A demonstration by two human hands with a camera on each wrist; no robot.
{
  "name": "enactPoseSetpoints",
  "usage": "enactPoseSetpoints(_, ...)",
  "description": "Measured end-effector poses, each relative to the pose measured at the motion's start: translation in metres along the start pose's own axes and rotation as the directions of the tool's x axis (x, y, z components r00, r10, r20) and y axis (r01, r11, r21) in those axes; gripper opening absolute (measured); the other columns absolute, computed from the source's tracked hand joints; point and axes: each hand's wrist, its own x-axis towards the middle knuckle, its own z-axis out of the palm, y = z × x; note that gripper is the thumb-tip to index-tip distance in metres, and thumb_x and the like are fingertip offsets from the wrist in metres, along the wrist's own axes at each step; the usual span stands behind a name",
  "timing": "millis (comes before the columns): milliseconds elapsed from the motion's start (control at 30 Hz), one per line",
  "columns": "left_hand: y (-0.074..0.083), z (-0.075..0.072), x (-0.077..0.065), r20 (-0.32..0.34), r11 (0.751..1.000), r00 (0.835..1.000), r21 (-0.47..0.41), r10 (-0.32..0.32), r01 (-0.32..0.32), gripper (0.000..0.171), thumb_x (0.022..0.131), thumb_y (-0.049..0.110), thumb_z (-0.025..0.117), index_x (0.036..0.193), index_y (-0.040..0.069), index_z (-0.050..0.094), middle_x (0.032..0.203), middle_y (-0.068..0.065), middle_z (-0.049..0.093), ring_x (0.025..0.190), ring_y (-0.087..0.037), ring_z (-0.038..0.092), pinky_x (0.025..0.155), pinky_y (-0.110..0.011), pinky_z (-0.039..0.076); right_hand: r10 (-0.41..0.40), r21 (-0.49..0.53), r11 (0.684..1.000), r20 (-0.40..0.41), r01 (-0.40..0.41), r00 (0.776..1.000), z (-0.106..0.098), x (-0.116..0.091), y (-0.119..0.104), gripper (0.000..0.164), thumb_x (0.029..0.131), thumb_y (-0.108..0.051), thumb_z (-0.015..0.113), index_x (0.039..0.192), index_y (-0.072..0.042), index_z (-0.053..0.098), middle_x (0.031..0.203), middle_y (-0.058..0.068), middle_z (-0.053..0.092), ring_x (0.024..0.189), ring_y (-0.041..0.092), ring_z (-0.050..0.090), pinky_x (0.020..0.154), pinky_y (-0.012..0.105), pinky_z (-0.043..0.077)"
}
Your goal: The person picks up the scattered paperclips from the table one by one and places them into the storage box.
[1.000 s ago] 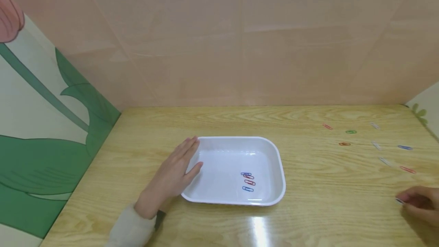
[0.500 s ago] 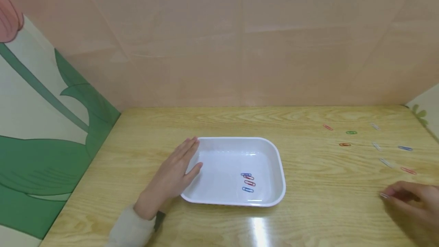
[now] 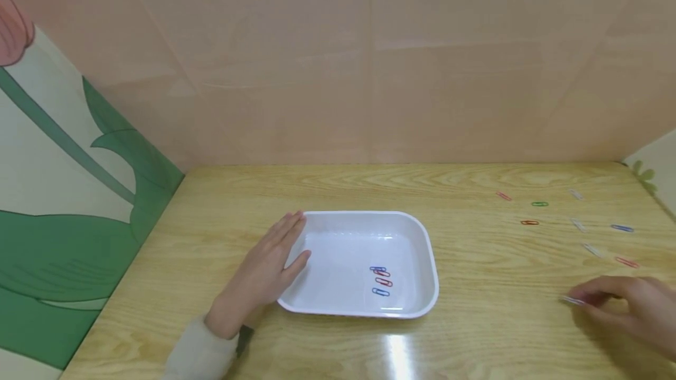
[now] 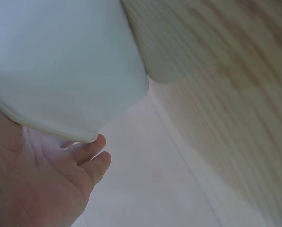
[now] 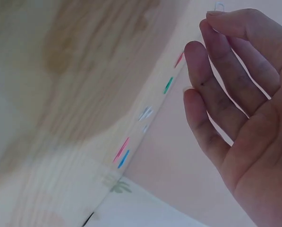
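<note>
A white rectangular tray (image 3: pixel 364 312) sits on the wooden table, with several blue and red paper clips (image 3: pixel 384 282) lying in its right half. My left hand (image 3: pixel 266 263) rests on the tray's left rim, fingers straight; in the left wrist view the palm (image 4: pixel 41 175) lies along the rim from outside. To the right of the tray, my right hand (image 3: pixel 628 309) pinches a white paper clip (image 3: pixel 571 300) between thumb and index finger. In the right wrist view the clip's loop (image 5: pixel 219 6) pokes out past the fingertips, the other fingers loosely bent.
Several loose paper clips lie spread at the table's right: a pink one (image 3: pixel 503 196), a green one (image 3: pixel 540 204), a dark red one (image 3: pixel 530 222), a blue one (image 3: pixel 622 228), a red one (image 3: pixel 627 262) and white ones (image 3: pixel 592 250). A beige wall (image 3: pixel 369 75) stands behind the table.
My right hand, still pinching the white paper clip, has moved left from the right edge of the head view. The left hand and the tray have stayed in place.
</note>
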Motion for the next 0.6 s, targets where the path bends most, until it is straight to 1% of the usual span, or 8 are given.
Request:
enactPoseSetpoints(67,0.0,0.0,0.0,-0.001,1.0,1.0,-0.002,0.002,-0.002,0.065,0.1,0.035,0.056,0.152,0.001,0.036,0.161,-0.014,0.032,0.15,-0.033,0.029,0.124,-0.049,0.027,-0.007,-0.009,1.0,-0.007,0.007,1.0,-0.001,0.005,-0.005,0.041,0.044,-0.002,0.088,0.079,-0.019,0.074,0.081,-0.043,0.054,0.066,-0.018,0.052,0.063,-0.007,0.033)
enactPoseSetpoints(200,0.0,-0.001,-0.001,0.0,1.0,1.0,-0.001,0.004,-0.004,0.065,0.1,0.035,0.056,0.152,0.001,0.036,0.161,-0.015,0.031,0.15,-0.034,0.029,0.123,-0.05,0.027,-0.088,0.038,0.995,-0.077,0.091,0.993,0.001,0.016,-0.016,0.038,0.048,-0.008,0.09,0.081,-0.019,0.074,0.085,-0.037,0.06,0.07,-0.016,0.056,0.07,-0.009,0.037)
enactPoseSetpoints(300,0.0,-0.001,-0.001,0.001,1.0,1.0,-0.001,0.0,0.0,0.065,0.1,0.036,0.056,0.151,0.001,0.037,0.161,-0.015,0.032,0.15,-0.034,0.03,0.123,-0.05,0.028,-0.121,0.045,0.991,-0.107,0.126,0.987,0.001,0.023,-0.024,0.04,0.049,-0.01,0.091,0.082,-0.022,0.073,0.086,-0.033,0.064,0.073,-0.015,0.058,0.07,-0.007,0.039)
enactPoseSetpoints(367,0.0,-0.001,-0.001,0.001,1.0,1.0,-0.001,-0.001,0.001,0.065,0.1,0.036,0.056,0.151,0.001,0.037,0.161,-0.015,0.032,0.15,-0.034,0.03,0.123,-0.05,0.028,-0.119,0.042,0.991,-0.108,0.124,0.987,0.001,0.028,-0.03,0.041,0.05,-0.007,0.091,0.083,-0.024,0.072,0.087,-0.031,0.065,0.074,-0.014,0.059,0.068,-0.006,0.04)
enactPoseSetpoints(433,0.001,-0.001,0.0,0.003,1.0,1.0,-0.001,-0.002,0.002,0.065,0.1,0.036,0.056,0.151,0.001,0.037,0.161,-0.015,0.032,0.15,-0.034,0.029,0.123,-0.05,0.028,-0.097,0.032,0.994,-0.101,0.1,0.99,0.0,0.032,-0.036,0.044,0.051,-0.004,0.09,0.084,-0.026,0.072,0.087,-0.03,0.065,0.075,-0.014,0.059,0.064,-0.004,0.041)
enactPoseSetpoints(600,0.001,-0.001,0.0,0.006,1.0,1.0,0.001,-0.004,0.004,0.065,0.1,0.036,0.056,0.152,0.001,0.036,0.161,-0.014,0.031,0.15,-0.033,0.029,0.123,-0.051,0.028,-0.038,0.077,0.996,-0.062,0.042,0.997,-0.001,0.039,-0.048,0.044,0.059,0.001,0.088,0.087,-0.029,0.071,0.089,-0.028,0.067,0.081,-0.015,0.057,0.06,0.001,0.039)
